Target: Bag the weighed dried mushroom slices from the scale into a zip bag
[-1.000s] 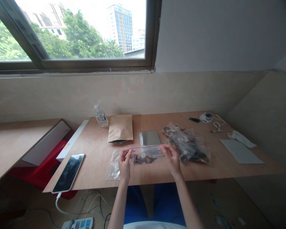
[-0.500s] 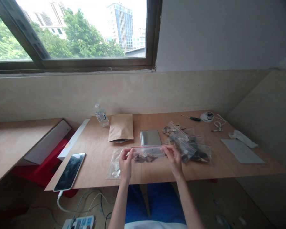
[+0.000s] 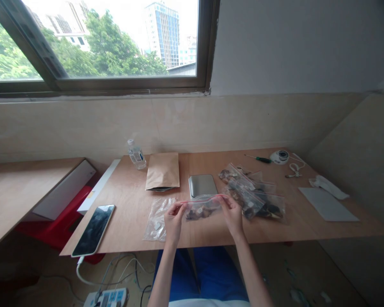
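Note:
A clear zip bag (image 3: 202,210) with a red seal line and brownish pieces inside hangs between my two hands, above the front of the table. My left hand (image 3: 174,219) pinches its upper left corner. At the upper right end of the seal, my right hand (image 3: 230,213) is closed on the bag. Just behind it lies a flat silver scale-like box (image 3: 203,185). To the right is a pile of similar filled zip bags (image 3: 254,194), and a crumpled clear plastic bag (image 3: 155,221) lies beside my left hand.
A brown paper pouch (image 3: 162,172) and a plastic bottle (image 3: 136,154) stand toward the back left. A phone (image 3: 94,230) on a cable lies front left. Rightward are a screwdriver (image 3: 263,160), a dome camera (image 3: 279,157) and a white sheet (image 3: 328,204).
My hands have come slightly closer together, the left one moving right. The bag's top edge, taut before, now bends and its mouth looks slightly parted.

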`<state>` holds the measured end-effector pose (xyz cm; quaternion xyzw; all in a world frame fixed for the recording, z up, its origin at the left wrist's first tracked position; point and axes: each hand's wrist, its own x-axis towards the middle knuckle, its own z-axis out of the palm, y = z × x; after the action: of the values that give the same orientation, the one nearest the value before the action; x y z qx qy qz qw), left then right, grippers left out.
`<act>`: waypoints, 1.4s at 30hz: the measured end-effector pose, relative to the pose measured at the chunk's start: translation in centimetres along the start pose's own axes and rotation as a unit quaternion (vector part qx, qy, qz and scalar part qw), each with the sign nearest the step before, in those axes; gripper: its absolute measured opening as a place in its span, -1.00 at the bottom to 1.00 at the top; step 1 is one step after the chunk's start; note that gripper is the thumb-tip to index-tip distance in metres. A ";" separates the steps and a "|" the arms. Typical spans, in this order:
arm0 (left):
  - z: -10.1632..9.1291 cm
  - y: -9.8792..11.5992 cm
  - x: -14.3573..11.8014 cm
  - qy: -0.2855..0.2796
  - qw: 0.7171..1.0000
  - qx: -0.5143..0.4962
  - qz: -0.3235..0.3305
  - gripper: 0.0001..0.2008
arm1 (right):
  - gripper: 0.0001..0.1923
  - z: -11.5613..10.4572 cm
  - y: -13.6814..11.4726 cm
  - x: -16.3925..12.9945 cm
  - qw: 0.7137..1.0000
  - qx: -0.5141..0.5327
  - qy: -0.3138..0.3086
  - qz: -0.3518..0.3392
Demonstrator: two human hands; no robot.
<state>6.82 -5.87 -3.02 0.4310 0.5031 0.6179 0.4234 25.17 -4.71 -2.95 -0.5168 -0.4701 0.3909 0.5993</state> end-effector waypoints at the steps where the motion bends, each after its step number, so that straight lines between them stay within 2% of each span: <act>1: -0.1 0.0 0.0 0.003 1.000 0.009 0.002 -0.78 | -0.69 -0.1 0.2 0.0 1.000 -0.004 0.004 0.000; 6: 0.0 0.2 0.1 0.000 0.997 0.071 0.020 -0.78 | -0.68 -0.4 1.2 0.1 0.997 -0.057 0.032 -0.029; 11: 0.3 0.1 -0.1 -0.007 0.997 0.078 0.025 -0.78 | -0.72 -0.2 1.6 0.2 0.987 -0.127 0.051 -0.082; 15: 0.2 -0.2 0.1 0.003 0.996 0.078 0.038 -0.79 | -0.77 0.0 0.2 0.4 0.962 -0.210 0.031 -0.173; 17: 0.3 -0.1 0.1 -0.001 0.995 0.090 0.051 -0.81 | -0.78 0.3 -1.1 0.3 0.933 -0.275 0.005 -0.233; 20: 0.5 0.1 0.1 -0.016 0.993 0.094 0.072 -0.84 | -0.77 1.2 -3.0 0.2 0.889 -0.350 -0.111 -0.274; 23: 0.9 0.5 -0.1 -0.028 0.990 0.096 0.096 -0.88 | -0.87 2.4 -4.3 0.3 0.865 -0.359 -0.208 -0.282; 28: 1.0 1.3 -0.3 -0.025 0.986 0.111 0.122 -0.89 | -0.80 3.3 -4.9 1.3 0.858 -0.345 -0.265 -0.274; 35: 0.7 1.1 0.1 -0.038 0.985 0.118 0.121 -0.90 | -0.69 4.1 -4.4 1.5 0.839 -0.379 -0.253 -0.297; 38: 0.3 0.9 0.3 -0.048 0.988 0.107 0.104 -0.87 | -0.73 4.2 -4.0 1.4 0.832 -0.392 -0.251 -0.300; 42: -0.1 0.9 0.4 -0.020 0.992 0.088 0.092 -0.83 | -0.84 3.7 -3.8 1.3 0.832 -0.397 -0.255 -0.291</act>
<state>6.57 -5.60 -2.14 0.5232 0.5051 0.5991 0.3349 21.84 -3.10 1.12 -0.4314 -0.8498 0.0961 0.2873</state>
